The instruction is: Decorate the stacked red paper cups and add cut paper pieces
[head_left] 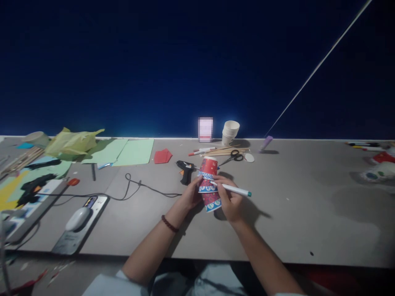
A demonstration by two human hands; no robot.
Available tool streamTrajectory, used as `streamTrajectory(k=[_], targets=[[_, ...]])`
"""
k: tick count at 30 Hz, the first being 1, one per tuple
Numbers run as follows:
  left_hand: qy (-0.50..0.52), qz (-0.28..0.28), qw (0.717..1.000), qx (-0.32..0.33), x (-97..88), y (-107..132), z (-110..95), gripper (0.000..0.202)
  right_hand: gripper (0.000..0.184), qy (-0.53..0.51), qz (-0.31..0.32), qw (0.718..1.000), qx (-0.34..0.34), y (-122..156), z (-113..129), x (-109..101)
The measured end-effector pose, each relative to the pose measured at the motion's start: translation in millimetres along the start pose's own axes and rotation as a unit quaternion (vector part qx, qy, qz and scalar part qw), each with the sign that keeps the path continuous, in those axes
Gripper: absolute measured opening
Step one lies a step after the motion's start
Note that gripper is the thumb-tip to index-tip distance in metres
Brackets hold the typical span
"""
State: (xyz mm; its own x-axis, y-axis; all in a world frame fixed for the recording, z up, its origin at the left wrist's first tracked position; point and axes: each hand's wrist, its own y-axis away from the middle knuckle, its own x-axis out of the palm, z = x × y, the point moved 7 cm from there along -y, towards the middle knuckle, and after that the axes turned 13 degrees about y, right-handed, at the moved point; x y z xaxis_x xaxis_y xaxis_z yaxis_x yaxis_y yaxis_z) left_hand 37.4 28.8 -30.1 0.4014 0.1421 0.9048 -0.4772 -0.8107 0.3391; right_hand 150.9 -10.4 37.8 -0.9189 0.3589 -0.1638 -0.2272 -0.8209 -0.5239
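Observation:
Several red, blue-rimmed paper cups (209,166) are nested upside down in a slightly tilted stack, raised over the near middle of the table. My left hand (191,194) grips the stack from its left side, fingers wrapped behind it. A white marker with a teal end (237,189) is pinched in my right hand (231,201), its other end pointing left against the cups. Whether its tip touches the paper I cannot tell. Just behind the cups lies a black glue gun (185,170), left of my hands, and black scissors (236,156) lie to the right.
White paper cups (230,132) stand stacked at the back by wooden sticks (226,151). Red paper (162,156) and green sheets (134,153) lie left. A black cord (138,185) crosses the left side near a power strip (40,209) and a phone (69,238).

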Motion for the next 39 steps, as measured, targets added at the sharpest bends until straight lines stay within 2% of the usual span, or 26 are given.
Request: streamTrajectory(k=[8,14,21,39], targets=[[-0.003,0.026,1.000,0.014,7.2,0.0,-1.4,0.031,0.012,-0.003,-0.006,1.000,0.021,1.0,-1.2,-1.5],[-0.006,0.006,1.000,0.001,5.7,0.8,-1.4,0.033,0.013,0.000,-0.002,1.000,0.025,0.1,-0.6,-1.7],[0.001,-0.026,1.000,0.001,-6.9,-0.2,-1.3,0.025,0.013,0.015,0.003,1.000,-0.018,0.0,5.3,-1.5],[0.003,-0.036,0.999,0.006,-0.3,3.6,-1.4,0.024,0.015,0.048,0.003,0.998,-0.036,-1.6,8.4,-2.6]])
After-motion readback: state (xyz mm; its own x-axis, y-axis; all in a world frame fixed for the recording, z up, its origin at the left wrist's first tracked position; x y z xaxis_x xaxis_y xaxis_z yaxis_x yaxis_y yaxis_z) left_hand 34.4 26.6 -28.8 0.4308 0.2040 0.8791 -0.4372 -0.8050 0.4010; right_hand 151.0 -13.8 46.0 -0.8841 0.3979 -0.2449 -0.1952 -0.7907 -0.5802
